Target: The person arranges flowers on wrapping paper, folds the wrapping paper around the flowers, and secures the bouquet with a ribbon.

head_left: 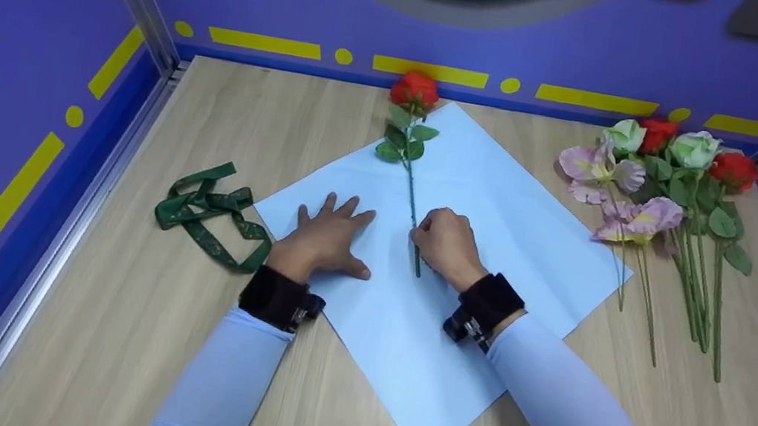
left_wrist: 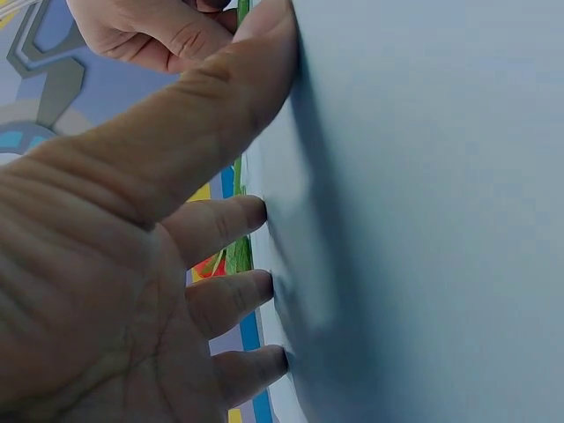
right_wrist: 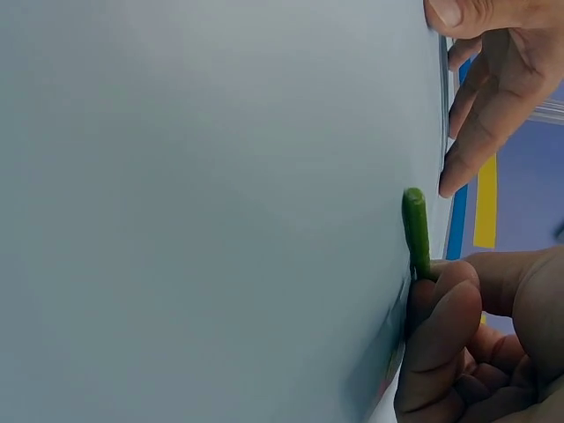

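A single red rose [head_left: 414, 90] with a green stem lies over the pale blue wrapping sheet [head_left: 430, 371], its bloom past the sheet's upper left edge. My right hand [head_left: 449, 244] pinches the stem near its lower end; in the right wrist view the cut stem end [right_wrist: 415, 231] pokes out beyond the curled fingers. To the left, my left hand [head_left: 326, 239] rests on the sheet with its fingers spread. In the left wrist view the fingertips [left_wrist: 251, 374] of that hand press on the sheet.
A loosely coiled dark green ribbon [head_left: 206, 210] lies left of the sheet. On the right is a pile of artificial flowers: red roses [head_left: 733, 170], pale green roses [head_left: 694, 149] and purple flowers [head_left: 637, 218], stems toward the front. Blue-purple panels [head_left: 289, 12] border the wooden table [head_left: 107, 323].
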Demonstrator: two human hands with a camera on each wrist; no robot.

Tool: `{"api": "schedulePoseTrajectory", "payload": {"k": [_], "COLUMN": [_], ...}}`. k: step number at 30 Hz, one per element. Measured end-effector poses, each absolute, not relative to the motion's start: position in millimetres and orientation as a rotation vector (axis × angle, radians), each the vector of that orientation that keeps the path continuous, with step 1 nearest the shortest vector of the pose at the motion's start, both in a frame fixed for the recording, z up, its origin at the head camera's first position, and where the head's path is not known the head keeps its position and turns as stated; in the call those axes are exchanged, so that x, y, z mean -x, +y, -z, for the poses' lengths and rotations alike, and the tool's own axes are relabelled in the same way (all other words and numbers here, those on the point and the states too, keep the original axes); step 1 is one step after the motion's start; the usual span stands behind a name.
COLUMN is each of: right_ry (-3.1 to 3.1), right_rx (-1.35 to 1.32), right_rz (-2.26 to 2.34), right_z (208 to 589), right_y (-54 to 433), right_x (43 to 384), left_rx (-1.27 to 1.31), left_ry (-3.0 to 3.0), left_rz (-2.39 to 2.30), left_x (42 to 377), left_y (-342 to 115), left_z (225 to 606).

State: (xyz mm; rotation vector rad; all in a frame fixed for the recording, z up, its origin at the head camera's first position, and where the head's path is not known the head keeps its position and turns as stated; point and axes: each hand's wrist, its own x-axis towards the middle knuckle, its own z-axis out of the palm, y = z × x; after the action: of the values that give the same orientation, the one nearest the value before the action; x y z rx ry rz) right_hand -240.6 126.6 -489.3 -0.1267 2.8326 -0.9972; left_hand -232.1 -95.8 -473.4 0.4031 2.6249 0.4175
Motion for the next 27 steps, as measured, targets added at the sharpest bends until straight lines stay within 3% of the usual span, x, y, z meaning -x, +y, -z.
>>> {"api": "schedulePoseTrajectory", "payload": {"k": [27], "right_ry": [2.767], "right_rx": [0.062], "right_rz": [1.022], "right_z": [487.2], "right_y": [127.3], "right_x": [238.3], "left_rx": [-0.419], "left_ry": [2.635], "left_rz": [-0.418], "left_x": [231.7], "left_y": [-96.6], "left_z": [474.5]}}
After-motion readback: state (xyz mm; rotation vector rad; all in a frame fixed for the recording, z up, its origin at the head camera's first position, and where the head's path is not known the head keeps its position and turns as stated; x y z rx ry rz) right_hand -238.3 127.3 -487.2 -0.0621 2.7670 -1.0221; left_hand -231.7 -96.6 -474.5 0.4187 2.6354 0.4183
